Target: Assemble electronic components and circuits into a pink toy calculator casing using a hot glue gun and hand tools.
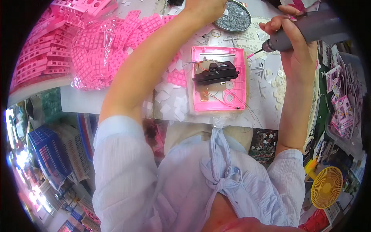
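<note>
My right hand is wrapped round a dark grey electric screwdriver, its thin bit pointing left, raised over the right side of the table. At the far edge of the view my left hand reaches to a round metal dish of small screws. Its fingers are curled together and partly cut off, so what they pinch is hidden. Between my arms lies an open pink plastic casing. A black plastic unit sits across it, with a brown board under it and thin loose wires.
A clear bag of pink keypad pieces and stacked pink frames fill the left side. White paper squares lie beside the casing. White round pieces are on the right. A yellow fan stands lower right, near a bin of printed parts.
</note>
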`<control>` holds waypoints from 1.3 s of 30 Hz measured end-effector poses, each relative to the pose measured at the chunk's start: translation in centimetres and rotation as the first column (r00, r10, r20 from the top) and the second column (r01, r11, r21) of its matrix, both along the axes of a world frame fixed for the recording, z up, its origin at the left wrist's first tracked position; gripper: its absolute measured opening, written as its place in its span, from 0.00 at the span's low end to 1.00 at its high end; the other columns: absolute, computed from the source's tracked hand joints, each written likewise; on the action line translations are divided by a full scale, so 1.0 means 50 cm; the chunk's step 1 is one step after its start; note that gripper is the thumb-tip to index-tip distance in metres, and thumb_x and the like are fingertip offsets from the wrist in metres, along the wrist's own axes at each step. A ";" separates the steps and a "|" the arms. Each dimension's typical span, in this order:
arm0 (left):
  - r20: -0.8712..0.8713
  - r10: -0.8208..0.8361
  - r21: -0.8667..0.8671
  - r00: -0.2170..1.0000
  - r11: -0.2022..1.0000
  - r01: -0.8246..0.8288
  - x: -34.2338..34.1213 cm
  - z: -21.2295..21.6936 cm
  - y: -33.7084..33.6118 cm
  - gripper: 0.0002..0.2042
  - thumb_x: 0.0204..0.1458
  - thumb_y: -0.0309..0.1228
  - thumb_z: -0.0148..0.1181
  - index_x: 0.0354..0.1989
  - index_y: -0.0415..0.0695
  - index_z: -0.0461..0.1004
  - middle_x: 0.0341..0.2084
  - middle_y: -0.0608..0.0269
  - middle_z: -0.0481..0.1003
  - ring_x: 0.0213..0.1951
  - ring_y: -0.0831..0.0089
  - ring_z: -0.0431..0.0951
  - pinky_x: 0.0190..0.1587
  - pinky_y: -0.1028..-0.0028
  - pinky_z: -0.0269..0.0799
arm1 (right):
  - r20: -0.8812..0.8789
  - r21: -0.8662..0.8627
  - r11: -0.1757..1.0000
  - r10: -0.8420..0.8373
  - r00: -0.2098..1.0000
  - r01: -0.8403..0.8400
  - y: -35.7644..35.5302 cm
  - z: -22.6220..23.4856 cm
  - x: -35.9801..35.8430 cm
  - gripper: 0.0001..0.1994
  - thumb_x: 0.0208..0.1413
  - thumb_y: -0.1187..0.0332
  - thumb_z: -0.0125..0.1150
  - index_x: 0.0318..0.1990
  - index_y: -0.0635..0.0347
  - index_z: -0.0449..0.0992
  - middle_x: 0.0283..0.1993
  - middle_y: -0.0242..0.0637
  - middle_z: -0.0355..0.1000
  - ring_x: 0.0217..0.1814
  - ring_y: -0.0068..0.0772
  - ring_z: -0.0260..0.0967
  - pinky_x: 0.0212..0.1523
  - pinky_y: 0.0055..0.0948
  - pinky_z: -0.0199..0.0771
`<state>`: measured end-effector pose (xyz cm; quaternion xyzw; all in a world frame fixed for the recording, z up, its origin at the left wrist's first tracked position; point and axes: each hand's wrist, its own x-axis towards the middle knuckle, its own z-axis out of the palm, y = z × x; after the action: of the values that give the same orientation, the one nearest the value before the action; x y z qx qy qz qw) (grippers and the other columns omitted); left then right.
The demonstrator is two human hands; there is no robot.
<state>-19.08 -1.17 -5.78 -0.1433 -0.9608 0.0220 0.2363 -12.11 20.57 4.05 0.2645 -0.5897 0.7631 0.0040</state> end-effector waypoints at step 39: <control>0.500 -0.373 0.735 0.782 0.660 -0.154 0.341 0.063 -0.023 0.11 0.45 0.36 0.68 0.33 0.43 0.81 0.28 0.61 0.80 0.33 0.65 0.80 0.45 0.66 0.69 | -0.130 -0.153 0.822 0.533 0.836 -0.548 0.020 -0.004 0.085 0.14 0.65 0.61 0.55 0.53 0.55 0.67 0.22 0.25 0.61 0.25 0.22 0.57 0.34 0.30 0.67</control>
<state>-2.04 -2.33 -2.61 -0.0947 -0.8945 -0.4340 -0.0504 -7.87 21.56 3.85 0.4502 -0.4166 0.7726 -0.1638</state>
